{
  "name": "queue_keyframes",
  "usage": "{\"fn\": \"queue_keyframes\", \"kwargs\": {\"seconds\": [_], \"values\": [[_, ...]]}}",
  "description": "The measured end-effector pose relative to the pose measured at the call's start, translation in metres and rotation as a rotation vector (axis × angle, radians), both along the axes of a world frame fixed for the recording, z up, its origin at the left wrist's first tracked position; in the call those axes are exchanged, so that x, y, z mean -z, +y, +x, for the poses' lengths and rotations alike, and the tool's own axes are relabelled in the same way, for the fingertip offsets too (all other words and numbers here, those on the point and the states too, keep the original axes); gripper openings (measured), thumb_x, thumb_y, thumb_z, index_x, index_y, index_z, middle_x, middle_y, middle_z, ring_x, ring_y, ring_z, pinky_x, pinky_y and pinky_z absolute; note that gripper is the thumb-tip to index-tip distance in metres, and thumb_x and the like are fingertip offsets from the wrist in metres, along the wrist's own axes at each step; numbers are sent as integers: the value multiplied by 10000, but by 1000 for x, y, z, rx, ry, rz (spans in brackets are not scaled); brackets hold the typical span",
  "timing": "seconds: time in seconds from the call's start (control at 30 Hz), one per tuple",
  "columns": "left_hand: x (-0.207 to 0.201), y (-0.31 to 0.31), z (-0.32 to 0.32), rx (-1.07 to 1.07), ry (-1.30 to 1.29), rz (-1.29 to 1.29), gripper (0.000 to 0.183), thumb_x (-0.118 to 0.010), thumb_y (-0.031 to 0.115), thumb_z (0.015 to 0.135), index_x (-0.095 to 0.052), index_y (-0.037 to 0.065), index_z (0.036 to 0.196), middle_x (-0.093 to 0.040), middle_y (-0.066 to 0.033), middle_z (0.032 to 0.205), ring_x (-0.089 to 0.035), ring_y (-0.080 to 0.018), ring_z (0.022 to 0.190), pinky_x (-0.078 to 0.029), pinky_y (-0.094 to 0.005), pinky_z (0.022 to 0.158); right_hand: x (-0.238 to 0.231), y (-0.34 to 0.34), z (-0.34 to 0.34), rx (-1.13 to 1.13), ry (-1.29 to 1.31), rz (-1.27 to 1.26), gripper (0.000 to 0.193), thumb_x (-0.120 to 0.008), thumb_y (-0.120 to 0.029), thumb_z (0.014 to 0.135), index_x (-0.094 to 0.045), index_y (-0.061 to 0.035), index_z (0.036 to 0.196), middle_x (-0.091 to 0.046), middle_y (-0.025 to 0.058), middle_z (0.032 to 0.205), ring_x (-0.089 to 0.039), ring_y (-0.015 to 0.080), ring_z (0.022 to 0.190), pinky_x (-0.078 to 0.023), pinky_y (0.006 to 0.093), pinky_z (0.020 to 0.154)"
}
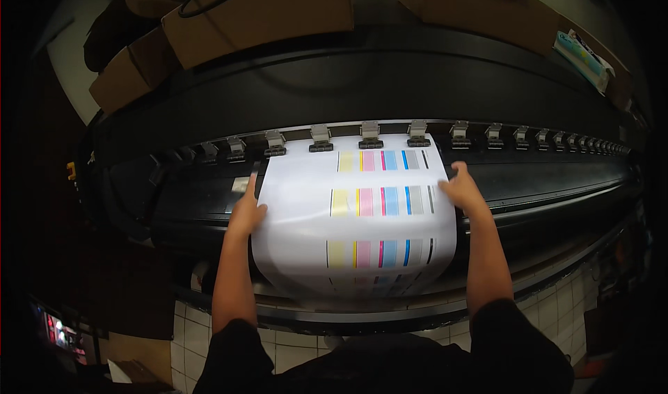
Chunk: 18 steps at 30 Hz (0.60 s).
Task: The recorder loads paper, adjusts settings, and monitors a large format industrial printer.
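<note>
A white printed sheet (296, 185) comes out from under the pinch rollers of a wide-format printer and curves down over its front. Rows of yellow, pink, blue and grey colour bars run across its right half. At the sheet's left edge is my left hand (245, 214), index finger pointing up along the border and thumb against the paper. My right hand (465, 193) is at the opposite edge, its thumb on the paper and index finger raised. Both hands seem to pinch the edges; the lower fingers are hidden.
A row of pinch rollers (371, 135) spans the black printer (334, 81). Cardboard boxes (264, 21) and a pale blue and white soft packet (583, 60) sit on top and behind. A lit screen (59, 329) glows at lower left, above a tiled floor (285, 356).
</note>
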<state>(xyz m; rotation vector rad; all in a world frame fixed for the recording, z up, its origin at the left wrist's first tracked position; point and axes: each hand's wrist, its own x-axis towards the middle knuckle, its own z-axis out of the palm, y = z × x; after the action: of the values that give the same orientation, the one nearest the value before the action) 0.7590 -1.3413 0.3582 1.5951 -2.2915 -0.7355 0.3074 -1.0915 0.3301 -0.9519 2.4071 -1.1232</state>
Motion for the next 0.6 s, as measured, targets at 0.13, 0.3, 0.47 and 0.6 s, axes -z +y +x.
{"fn": "queue_keyframes", "kwargs": {"seconds": [0.13,0.3,0.47,0.6], "values": [[-13,-23,-31,-63,171,-187,819,-637,108,864,-241,166,1578,-660,-330,1071,-667,-426,1016,-508,-453,895,-15,-18,-9,19,-20,-266,463,-739,-97,814,-525,-7,1215,-620,75,833,-599,190,724,-499,362,690],[49,-75,22,-18,131,-187,848,-674,123,859,-215,11,1563,-715,-170,974,-689,-270,837,-517,-369,803,-7,-9,-12,6,-120,-11,597,-739,-160,831,-447,1,1326,-651,139,943,-651,221,908,-516,374,796],[20,-51,3,-3,366,-132,784,-653,-10,862,-290,56,1554,-626,-47,786,-540,-79,653,-432,-223,577,-2,-10,-13,-74,-11,-340,424,-661,14,844,-516,-57,1236,-587,11,739,-565,112,674,-475,282,628],[2,-66,-2,-114,207,-4,784,-686,185,871,-302,11,1533,-505,-272,1391,-544,-352,1250,-448,-379,1027,-29,-43,-22,45,-106,-95,564,-716,-145,861,-454,-8,1342,-635,102,904,-606,191,816,-493,339,778]]}}
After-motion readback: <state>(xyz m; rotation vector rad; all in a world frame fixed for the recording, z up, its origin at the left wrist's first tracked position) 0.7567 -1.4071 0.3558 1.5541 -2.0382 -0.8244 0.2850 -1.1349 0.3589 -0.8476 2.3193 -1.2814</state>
